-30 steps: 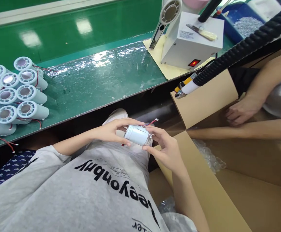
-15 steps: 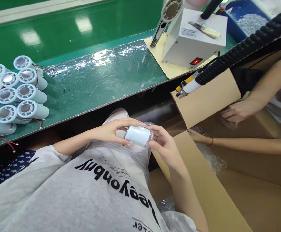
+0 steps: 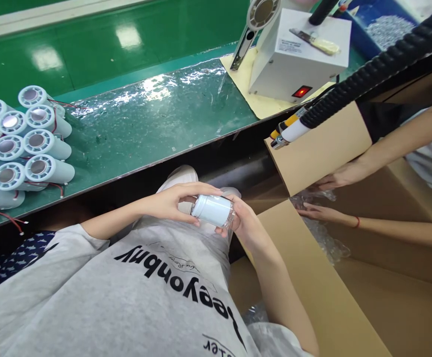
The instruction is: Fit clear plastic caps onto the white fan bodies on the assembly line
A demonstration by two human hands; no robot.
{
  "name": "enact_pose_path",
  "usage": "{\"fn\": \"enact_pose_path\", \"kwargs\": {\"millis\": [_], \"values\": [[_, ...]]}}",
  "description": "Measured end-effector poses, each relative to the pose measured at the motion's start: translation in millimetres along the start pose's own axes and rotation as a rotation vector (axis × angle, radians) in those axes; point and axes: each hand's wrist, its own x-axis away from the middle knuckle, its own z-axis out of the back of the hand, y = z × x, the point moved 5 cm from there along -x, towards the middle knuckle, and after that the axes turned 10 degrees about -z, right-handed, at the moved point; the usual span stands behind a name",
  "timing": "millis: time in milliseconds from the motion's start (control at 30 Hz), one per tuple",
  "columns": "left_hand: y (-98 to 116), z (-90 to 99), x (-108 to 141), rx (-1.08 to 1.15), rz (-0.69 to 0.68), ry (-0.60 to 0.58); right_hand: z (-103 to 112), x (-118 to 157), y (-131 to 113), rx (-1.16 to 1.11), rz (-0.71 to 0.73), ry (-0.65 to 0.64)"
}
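Over my lap I hold a small light-blue cylinder [image 3: 213,210] lying on its side, with a clear plastic piece at its right end. My left hand [image 3: 176,201] grips the left end, thumb below and fingers above. At the right end, my right hand [image 3: 240,215] has its fingers closed around the clear plastic. Several light-blue cylindrical housings [image 3: 50,169] with slotted round ends and thin red and black wires stand stacked on the bench to my left.
A green bench [image 3: 145,129] runs ahead of me. On it stands a white box device [image 3: 301,59] with a lit red switch, and a blue bin [image 3: 375,25]. A black corrugated hose [image 3: 379,64] crosses at right. A co-worker's hands [image 3: 323,213] handle clear plastic over cardboard boxes [image 3: 312,277].
My right hand has turned around the right end of the cylinder, its fingers now lower. My left hand stays in place. The co-worker's upper hand has moved left toward their other hand.
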Motion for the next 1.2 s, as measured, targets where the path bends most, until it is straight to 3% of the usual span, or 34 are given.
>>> {"fn": "enact_pose_path", "kwargs": {"millis": [367, 467, 533, 633, 700, 733, 800, 933, 1000, 1200], "values": [[-1.6, -1.4, 3.3, -0.046, 0.009, 0.015, -11.7, -1.6, 11.0, -0.072, -0.216, -0.157], [0.1, -2.2, 4.1, -0.084, 0.040, 0.041, -9.5, 0.7, 15.5, -0.014, -0.190, -0.168], [1.2, -2.8, 4.5, -0.045, 0.068, 0.086, -1.7, 3.1, 10.8, 0.095, 0.008, -0.069], [0.1, -5.0, 5.6, 0.089, 0.149, 0.138, 8.4, 18.3, -9.4, 0.406, 0.588, 0.178], [-1.5, -6.7, 6.3, 0.143, 0.211, 0.128, 4.4, 31.2, -16.4, 0.651, 0.911, 0.234], [-1.7, -7.1, 6.3, 0.150, 0.231, 0.114, 1.9, 34.1, -16.6, 0.733, 0.978, 0.220], [0.3, -6.6, 5.2, 0.122, 0.216, 0.073, 1.3, 34.0, -15.4, 0.730, 0.928, 0.175], [7.9, -5.7, 2.0, 0.042, 0.094, -0.014, 9.1, 26.6, -5.0, 0.357, 0.492, 0.136], [7.3, -5.9, 2.5, 0.073, 0.099, -0.028, 11.9, 27.2, -1.0, 0.284, 0.363, 0.165], [-12.1, -12.3, 7.5, 0.140, 0.180, -0.025, 15.9, 22.2, 2.7, 0.310, 0.266, 0.192]]}}
